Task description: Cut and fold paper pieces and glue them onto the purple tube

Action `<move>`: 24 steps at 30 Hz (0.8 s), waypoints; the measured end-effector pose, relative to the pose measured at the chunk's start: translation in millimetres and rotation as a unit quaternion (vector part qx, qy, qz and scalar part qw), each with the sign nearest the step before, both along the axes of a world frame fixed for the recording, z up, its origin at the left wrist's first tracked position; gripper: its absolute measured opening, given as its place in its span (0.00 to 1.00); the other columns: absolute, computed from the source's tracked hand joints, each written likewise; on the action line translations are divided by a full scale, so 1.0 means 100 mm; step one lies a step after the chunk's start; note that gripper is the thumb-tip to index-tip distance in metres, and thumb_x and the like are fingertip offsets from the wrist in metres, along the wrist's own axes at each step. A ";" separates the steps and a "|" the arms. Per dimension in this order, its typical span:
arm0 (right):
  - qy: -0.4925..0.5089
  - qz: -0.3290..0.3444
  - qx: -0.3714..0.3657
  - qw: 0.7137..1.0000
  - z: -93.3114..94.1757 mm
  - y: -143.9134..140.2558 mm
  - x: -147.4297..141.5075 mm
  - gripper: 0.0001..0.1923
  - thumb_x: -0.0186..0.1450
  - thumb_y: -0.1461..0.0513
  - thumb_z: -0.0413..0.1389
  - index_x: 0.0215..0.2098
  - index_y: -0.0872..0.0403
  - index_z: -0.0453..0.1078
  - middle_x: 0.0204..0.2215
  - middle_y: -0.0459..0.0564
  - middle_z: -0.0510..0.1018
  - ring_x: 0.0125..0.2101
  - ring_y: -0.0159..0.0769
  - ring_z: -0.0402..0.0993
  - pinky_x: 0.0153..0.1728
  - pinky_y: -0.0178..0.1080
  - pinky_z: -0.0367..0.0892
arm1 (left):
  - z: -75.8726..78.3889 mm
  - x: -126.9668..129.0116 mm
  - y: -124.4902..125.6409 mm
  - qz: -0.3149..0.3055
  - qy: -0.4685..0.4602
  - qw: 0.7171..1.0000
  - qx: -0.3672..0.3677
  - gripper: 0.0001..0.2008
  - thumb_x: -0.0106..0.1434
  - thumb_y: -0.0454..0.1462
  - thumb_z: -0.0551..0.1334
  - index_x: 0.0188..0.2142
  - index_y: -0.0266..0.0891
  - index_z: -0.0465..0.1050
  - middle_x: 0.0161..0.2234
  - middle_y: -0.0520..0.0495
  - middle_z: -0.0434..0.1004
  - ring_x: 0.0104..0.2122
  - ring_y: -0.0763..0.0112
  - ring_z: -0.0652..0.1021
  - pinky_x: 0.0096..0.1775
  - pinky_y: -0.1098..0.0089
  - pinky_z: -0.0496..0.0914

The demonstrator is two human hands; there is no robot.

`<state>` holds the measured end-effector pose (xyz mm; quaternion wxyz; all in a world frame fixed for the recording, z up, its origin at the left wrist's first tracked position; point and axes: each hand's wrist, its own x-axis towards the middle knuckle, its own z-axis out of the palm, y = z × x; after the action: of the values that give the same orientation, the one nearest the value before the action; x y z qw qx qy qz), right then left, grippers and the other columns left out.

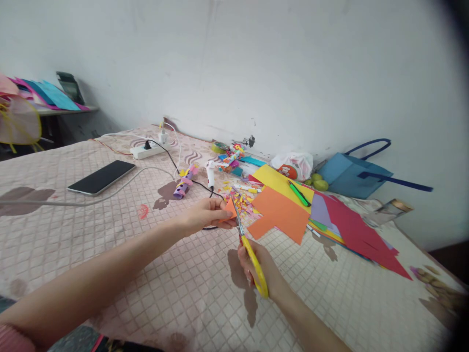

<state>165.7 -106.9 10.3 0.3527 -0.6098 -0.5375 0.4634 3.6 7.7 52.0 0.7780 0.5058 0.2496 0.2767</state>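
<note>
Between the thumb and fingers of my left hand (207,215) is a small folded-looking piece of orange paper (230,209). My right hand (262,264) grips a pair of scissors (255,261) with yellow and red handles. Their blades point up and away from me, right at the edge of the orange piece; whether they are cutting into it I cannot tell. Just beyond lies a heap of small coloured paper scraps (244,201). To the right, a larger orange sheet (280,212) with a notch cut from its near edge overlaps a yellow sheet (269,177).
A green cutter-like tool (299,193) lies on the sheets, beside red paper (351,227). Beyond my left hand are a decorated purple paper tube (183,186) and a white glue gun (210,173) with a black cord. A tablet (102,177), power strip (150,150) and blue bag (355,173) also stand around.
</note>
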 end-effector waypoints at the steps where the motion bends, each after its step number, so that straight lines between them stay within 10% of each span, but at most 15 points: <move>1: 0.005 0.001 0.000 1.000 0.00 0.00 0.00 0.29 0.52 0.36 0.48 0.23 0.53 0.56 0.09 0.36 0.57 0.07 0.23 0.53 0.07 0.27 0.50 | 0.00 0.00 0.00 -0.001 -0.001 1.000 0.000 0.14 0.48 0.37 0.70 0.26 0.33 0.65 0.30 0.44 0.79 0.30 0.71 0.79 0.37 0.71 0.72; 24: 0.207 -0.108 0.061 0.970 0.07 0.12 0.10 0.16 0.51 0.57 0.62 0.33 0.54 0.63 0.23 0.39 0.67 0.15 0.22 0.59 0.15 0.28 0.58 | -0.27 0.15 -0.20 -0.112 0.106 0.988 0.020 0.13 0.49 0.43 0.67 0.26 0.34 0.71 0.23 0.50 0.74 0.23 0.78 0.73 0.28 0.76 0.68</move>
<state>175.6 -94.6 17.8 0.5409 -0.5324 -0.4109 0.5050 18.6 -12.2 25.2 0.7632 0.5722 0.2669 0.1377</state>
